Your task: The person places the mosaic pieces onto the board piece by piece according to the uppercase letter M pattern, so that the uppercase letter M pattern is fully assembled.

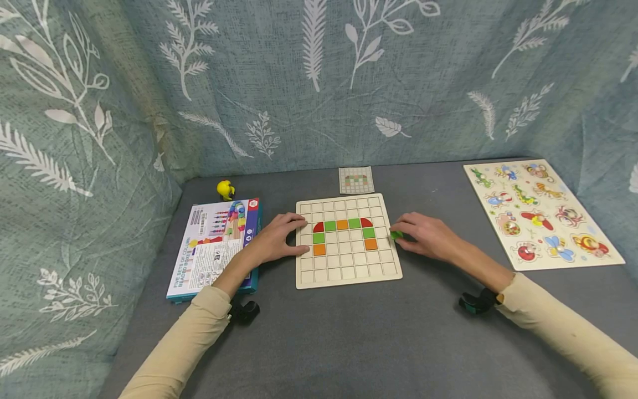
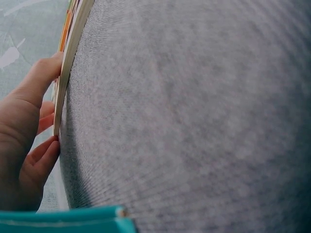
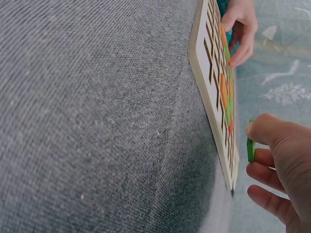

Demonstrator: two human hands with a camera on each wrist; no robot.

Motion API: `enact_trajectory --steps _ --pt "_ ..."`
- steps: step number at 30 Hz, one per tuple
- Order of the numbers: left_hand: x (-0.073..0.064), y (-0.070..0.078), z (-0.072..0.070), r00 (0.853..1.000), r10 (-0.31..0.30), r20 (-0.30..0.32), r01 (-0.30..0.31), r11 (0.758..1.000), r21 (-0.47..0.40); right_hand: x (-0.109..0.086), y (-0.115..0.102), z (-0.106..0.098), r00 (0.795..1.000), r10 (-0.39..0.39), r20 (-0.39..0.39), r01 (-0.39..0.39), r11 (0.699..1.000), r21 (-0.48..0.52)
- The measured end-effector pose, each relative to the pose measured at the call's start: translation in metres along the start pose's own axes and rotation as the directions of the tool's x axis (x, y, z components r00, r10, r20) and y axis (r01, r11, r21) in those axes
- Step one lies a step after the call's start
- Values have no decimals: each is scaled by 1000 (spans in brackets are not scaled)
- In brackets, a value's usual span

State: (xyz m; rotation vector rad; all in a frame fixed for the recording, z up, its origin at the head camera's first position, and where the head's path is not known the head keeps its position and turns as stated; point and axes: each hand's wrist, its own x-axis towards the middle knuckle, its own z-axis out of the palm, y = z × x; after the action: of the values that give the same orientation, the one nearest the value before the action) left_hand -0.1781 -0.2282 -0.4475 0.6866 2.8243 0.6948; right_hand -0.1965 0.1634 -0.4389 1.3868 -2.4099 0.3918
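A pale wooden grid board (image 1: pixel 341 274) lies on the table, with red, green and orange tiles set in an arch shape. My left hand (image 1: pixel 279 238) rests at the board's left edge, thumb and fingers spread apart and touching the rim. In the left wrist view the thumb (image 2: pixel 48 73) lies against the board's side (image 2: pixel 73 48). To the right of the board, my right hand (image 1: pixel 428 235) pinches a small green tile (image 3: pixel 250 145) between thumb and fingers, close to the board's right edge. A small pattern card (image 1: pixel 356 188) lies just behind the board, printed with a similar arch.
At the left lies a boxed toy set (image 1: pixel 199 277), with a small yellow figure (image 1: pixel 225 190) behind it. An insect puzzle board (image 1: pixel 518 216) lies at the far right. A patterned curtain (image 1: pixel 299 111) hangs behind the grey table (image 1: pixel 349 343).
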Motion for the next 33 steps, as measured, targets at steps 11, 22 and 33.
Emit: enact_trajectory --steps 11,22,33 --pt "-1 0 0 1000 -6 5 6 1000 -9 5 -3 3 1000 -13 -2 13 1000 20" --pt "-1 2 -2 1000 0 5 0 1000 -7 13 -7 7 999 -34 -8 34 999 42" --pt "1 1 -1 1000 0 6 0 1000 -5 23 -10 8 999 -46 5 46 999 28"
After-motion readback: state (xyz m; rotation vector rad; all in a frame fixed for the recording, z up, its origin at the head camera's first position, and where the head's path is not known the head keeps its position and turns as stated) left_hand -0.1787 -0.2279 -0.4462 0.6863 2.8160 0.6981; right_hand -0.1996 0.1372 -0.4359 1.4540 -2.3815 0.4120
